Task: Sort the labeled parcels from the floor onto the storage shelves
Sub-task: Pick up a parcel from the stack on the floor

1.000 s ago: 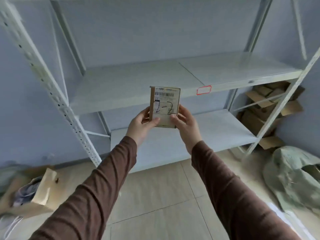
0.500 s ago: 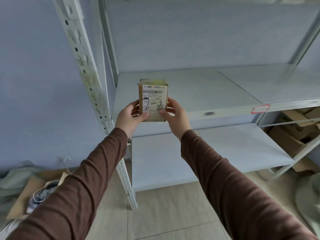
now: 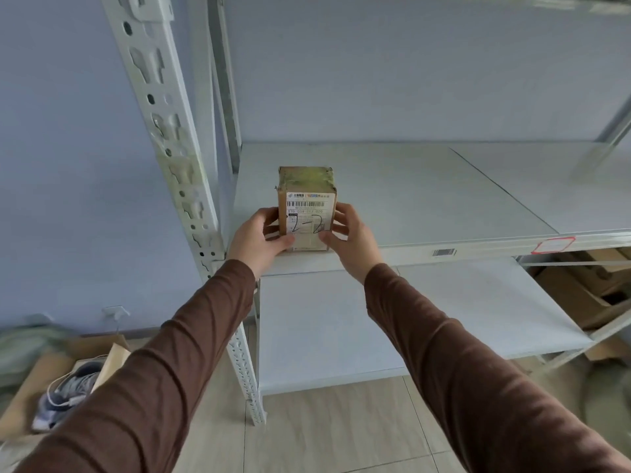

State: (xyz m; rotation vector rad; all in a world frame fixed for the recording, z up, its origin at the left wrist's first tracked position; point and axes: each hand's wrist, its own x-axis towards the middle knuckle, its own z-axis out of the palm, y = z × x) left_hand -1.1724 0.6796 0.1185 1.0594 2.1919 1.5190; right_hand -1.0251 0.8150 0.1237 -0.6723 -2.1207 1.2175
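My left hand [image 3: 257, 237] and right hand [image 3: 353, 238] sit at the centre of the frame, each curled round one side of a small cardboard parcel [image 3: 306, 208], with both thumbs pressed on its front face near the bottom. I hold the parcel upright at the front left corner of the upper shelf [image 3: 409, 192]; its base looks level with the shelf surface, but my hands cover the bottom edge, so I cannot tell whether it rests there or hangs just above.

The front of the parcel carries a white shipping label with a barcode, a printed number that reads roughly 070-054-012-020, and "2-2" handwritten in black marker. A small logo and a coloured strip at the label's top are too small to read. The parcel's top is sealed with yellowish tape.

Further right on the shelf's front edge I see a small barcode sticker [image 3: 444, 252] and, beyond it, a red-bordered tag [image 3: 553, 245] whose writing I cannot make out. A lower shelf [image 3: 444, 319] lies beneath my forearms. The perforated upright post [image 3: 177, 158] runs down the left of the frame. At lower left, an open carton [image 3: 24, 394] on the floor holds a grey sneaker [image 3: 68, 394]. Flattened cardboard [image 3: 577, 295] lies at the right edge, behind the lower shelf.
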